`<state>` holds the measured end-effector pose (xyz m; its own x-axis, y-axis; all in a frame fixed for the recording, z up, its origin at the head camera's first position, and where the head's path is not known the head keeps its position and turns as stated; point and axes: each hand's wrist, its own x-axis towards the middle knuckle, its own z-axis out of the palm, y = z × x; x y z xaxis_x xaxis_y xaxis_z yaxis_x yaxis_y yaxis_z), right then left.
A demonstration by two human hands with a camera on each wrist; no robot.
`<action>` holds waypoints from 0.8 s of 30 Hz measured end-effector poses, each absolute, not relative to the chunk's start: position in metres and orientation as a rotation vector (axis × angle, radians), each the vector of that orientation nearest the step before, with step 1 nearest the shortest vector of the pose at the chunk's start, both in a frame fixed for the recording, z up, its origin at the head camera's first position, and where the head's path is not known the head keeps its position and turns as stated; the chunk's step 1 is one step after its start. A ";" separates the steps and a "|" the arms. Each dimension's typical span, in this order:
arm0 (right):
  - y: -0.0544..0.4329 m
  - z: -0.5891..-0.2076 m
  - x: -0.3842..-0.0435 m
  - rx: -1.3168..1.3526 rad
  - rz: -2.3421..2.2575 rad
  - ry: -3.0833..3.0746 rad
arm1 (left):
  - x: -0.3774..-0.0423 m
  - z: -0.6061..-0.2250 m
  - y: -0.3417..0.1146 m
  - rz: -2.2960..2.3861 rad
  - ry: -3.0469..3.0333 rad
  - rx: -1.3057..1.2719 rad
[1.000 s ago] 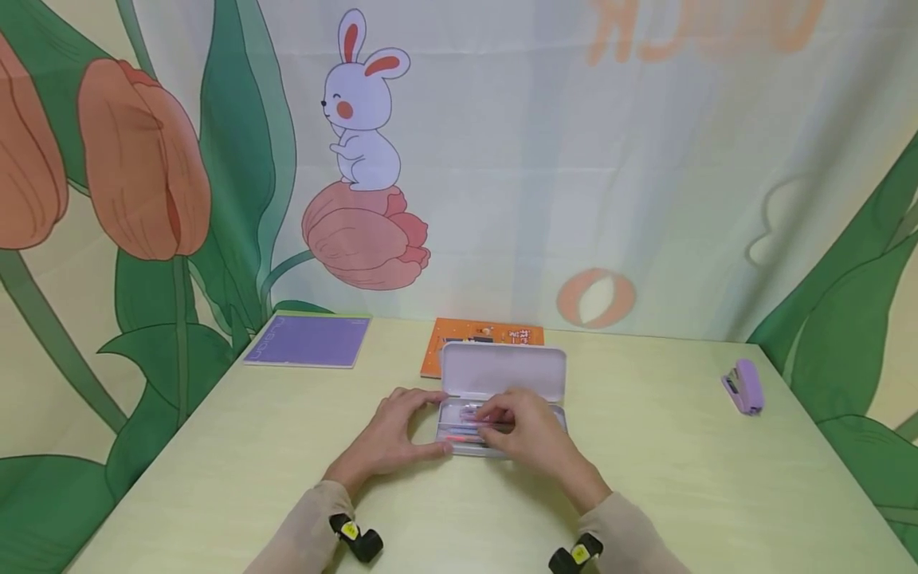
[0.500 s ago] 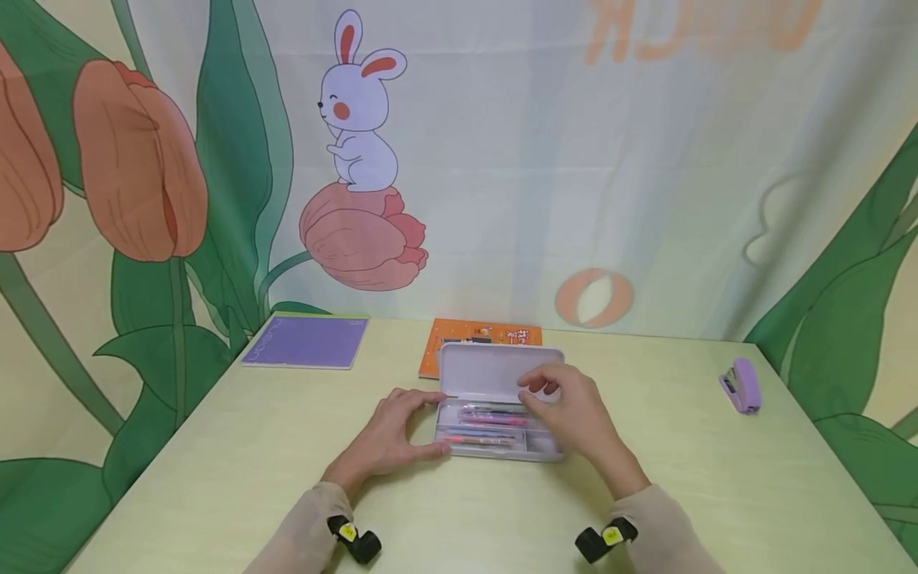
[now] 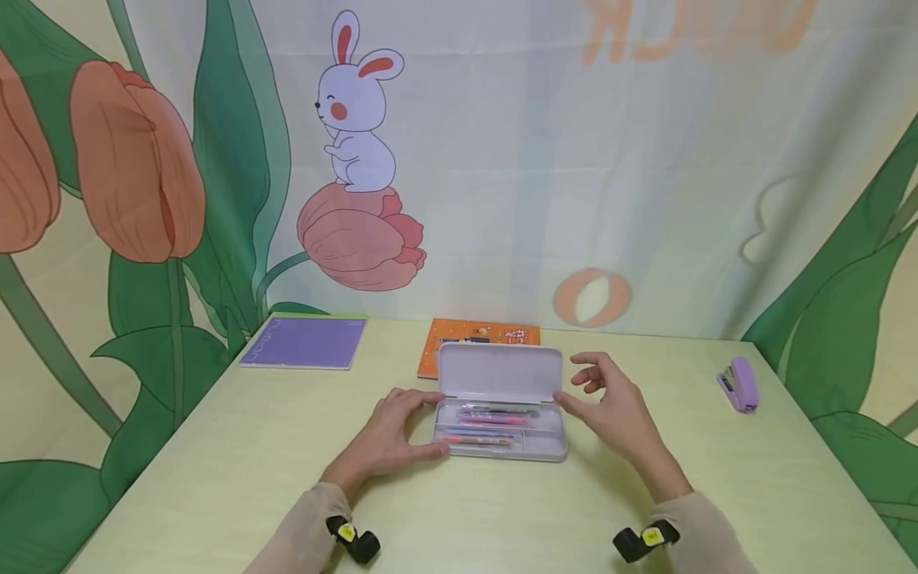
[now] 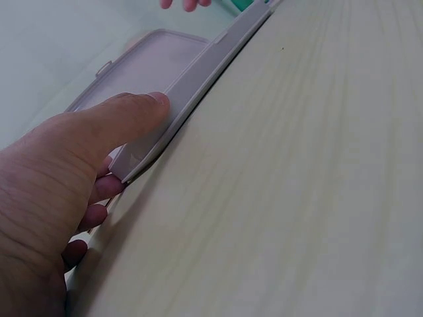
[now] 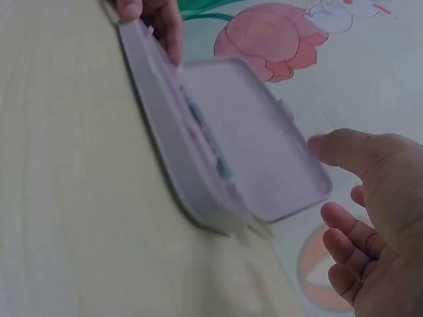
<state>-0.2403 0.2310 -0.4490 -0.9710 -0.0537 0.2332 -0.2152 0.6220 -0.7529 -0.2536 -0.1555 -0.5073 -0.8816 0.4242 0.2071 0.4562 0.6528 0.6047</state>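
Note:
A pale lilac pencil case (image 3: 545, 446) lies on the table with its lid (image 3: 502, 371) raised at the back. Several pens (image 3: 495, 418) lie in its trays, pink and dark ones among them. My left hand (image 3: 383, 434) grips the case's left end, thumb on the front wall and fingers round the back corner; the left wrist view shows the thumb (image 4: 142, 112) against that wall. Beside the lid's right edge is my right hand (image 3: 617, 406), holding nothing, its fingers loosely bent. In the right wrist view its thumb (image 5: 337, 148) is by the lid's edge; contact is unclear.
Behind the lid lies an orange booklet (image 3: 430, 355), partly hidden. A purple notebook (image 3: 308, 343) is at the back left, and a purple stapler (image 3: 742, 385) stands at the far right. A printed curtain (image 3: 488, 159) hangs along the table's back edge.
My right hand has come out of the pencil case and moved right, past the lid, uncovering the pens and the small right compartment. The left hand keeps its hold on the case.

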 end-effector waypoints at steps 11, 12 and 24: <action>0.249 -0.476 -0.241 0.430 1.589 -2.727 | -0.254 -0.506 -0.156 -1.051 -2.818 -0.740; 0.249 -0.478 -0.241 0.456 1.611 -2.728 | -0.254 -0.507 -0.156 -1.051 -2.820 -0.738; 0.244 -0.492 -0.240 0.606 1.539 -2.814 | -0.256 -0.509 -0.156 -1.142 -2.793 -0.708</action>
<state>-0.2404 0.2445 -0.4921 -0.9238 -0.3767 0.0689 -0.2613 0.4883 -0.8326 -0.2555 -0.1558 -0.5091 -0.8948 0.3959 0.2063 0.4270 0.6241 0.6544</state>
